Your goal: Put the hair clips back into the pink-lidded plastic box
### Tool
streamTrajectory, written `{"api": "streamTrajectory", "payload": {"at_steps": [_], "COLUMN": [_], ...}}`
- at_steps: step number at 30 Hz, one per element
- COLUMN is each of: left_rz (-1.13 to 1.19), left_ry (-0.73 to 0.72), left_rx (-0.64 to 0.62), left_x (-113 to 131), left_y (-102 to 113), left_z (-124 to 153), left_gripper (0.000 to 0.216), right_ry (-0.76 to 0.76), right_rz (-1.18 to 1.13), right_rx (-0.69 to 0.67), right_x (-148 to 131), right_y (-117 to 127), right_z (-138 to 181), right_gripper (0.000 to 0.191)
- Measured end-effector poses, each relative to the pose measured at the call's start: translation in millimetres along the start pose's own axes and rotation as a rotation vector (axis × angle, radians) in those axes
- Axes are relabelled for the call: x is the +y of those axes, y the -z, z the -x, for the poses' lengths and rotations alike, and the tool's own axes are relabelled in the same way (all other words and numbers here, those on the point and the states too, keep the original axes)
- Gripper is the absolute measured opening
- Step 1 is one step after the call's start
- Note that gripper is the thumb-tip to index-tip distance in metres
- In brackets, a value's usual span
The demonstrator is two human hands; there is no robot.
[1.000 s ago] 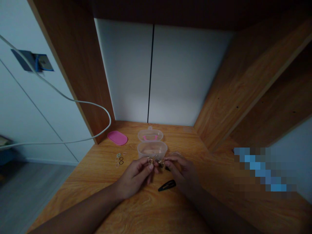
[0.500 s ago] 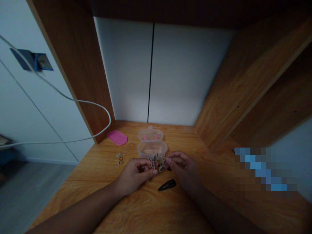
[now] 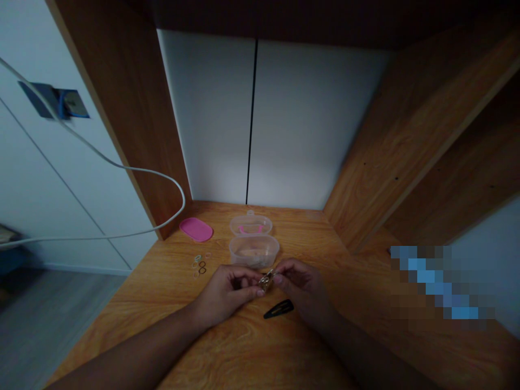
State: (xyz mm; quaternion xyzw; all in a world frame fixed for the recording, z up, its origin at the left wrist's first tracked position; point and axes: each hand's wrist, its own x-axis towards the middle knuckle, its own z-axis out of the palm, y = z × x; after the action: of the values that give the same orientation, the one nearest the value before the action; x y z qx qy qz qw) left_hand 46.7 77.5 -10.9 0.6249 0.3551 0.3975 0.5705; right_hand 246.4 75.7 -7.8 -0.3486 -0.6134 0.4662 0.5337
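My left hand [image 3: 227, 295] and my right hand [image 3: 303, 287] meet over the wooden desk [image 3: 244, 346], fingers pinched together on a small shiny metal hair clip [image 3: 266, 281] held between them. Just beyond the hands stands an open clear plastic box [image 3: 254, 250] with its hinged lid [image 3: 250, 225] folded back, something pink inside the lid. A black snap hair clip [image 3: 278, 309] lies flat on the desk just below my right hand.
Several small elastic rings [image 3: 200, 264] lie left of the box. A pink oval lid [image 3: 196, 229] sits at the back left. A white cable [image 3: 122, 168] hangs past the left wooden panel. Wooden shelving rises on the right.
The metal clips were held upright and apart between the fingertips; now the hands have drawn closer and lower, with the clip bunched between them.
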Motion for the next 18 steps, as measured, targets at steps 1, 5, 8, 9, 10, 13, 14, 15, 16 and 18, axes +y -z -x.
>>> {"api": "streamTrajectory", "payload": {"at_steps": [1, 5, 8, 9, 10, 13, 14, 15, 16, 18], "left_rz": [-0.02, -0.121, -0.154, -0.144, -0.123, -0.072, -0.074, -0.084, -0.097, -0.121], "left_ry": [-0.015, -0.099, -0.138, -0.117, -0.079, 0.043, 0.055, 0.054, 0.044, 0.014], "left_rx": [-0.011, 0.002, 0.02, 0.011, -0.004, -0.055, -0.06, -0.056, -0.048, -0.034], "left_x": [0.8, 2.6, 1.4, 0.7, 0.0, -1.1, -1.1, -0.9, -0.6, 0.3], "left_y": [0.5, 2.5, 2.9, 2.7, 2.3, 0.8, 0.3, -0.1, -0.5, -1.3], "left_z": [-0.1, -0.7, -0.7, -0.4, 0.1, 1.6, 2.0, 2.3, 2.5, 2.8], "left_gripper": [0.024, 0.019, 0.017, 0.018, 0.019, 0.023, 0.023, 0.023, 0.023, 0.023], "right_ry": [-0.024, -0.064, -0.073, -0.074, -0.074, -0.076, -0.074, -0.07, -0.061, -0.024], "right_rz": [-0.008, -0.043, -0.057, -0.058, -0.059, -0.07, -0.071, -0.067, -0.053, 0.004], "right_rx": [-0.001, -0.002, -0.023, -0.032, -0.042, -0.066, -0.071, -0.074, -0.073, -0.059], "right_x": [-0.9, -3.1, -2.8, -2.5, -2.1, -1.0, -0.7, -0.4, -0.2, 0.3], "right_y": [-0.7, -1.3, -0.1, 0.2, 0.4, 0.0, -0.3, -0.6, -0.9, -0.9], "right_z": [0.2, 0.3, 0.8, 1.3, 1.8, 3.4, 3.9, 4.4, 4.9, 5.6], "right_gripper": [0.021, 0.027, 0.027, 0.027, 0.026, 0.025, 0.024, 0.024, 0.023, 0.019]}}
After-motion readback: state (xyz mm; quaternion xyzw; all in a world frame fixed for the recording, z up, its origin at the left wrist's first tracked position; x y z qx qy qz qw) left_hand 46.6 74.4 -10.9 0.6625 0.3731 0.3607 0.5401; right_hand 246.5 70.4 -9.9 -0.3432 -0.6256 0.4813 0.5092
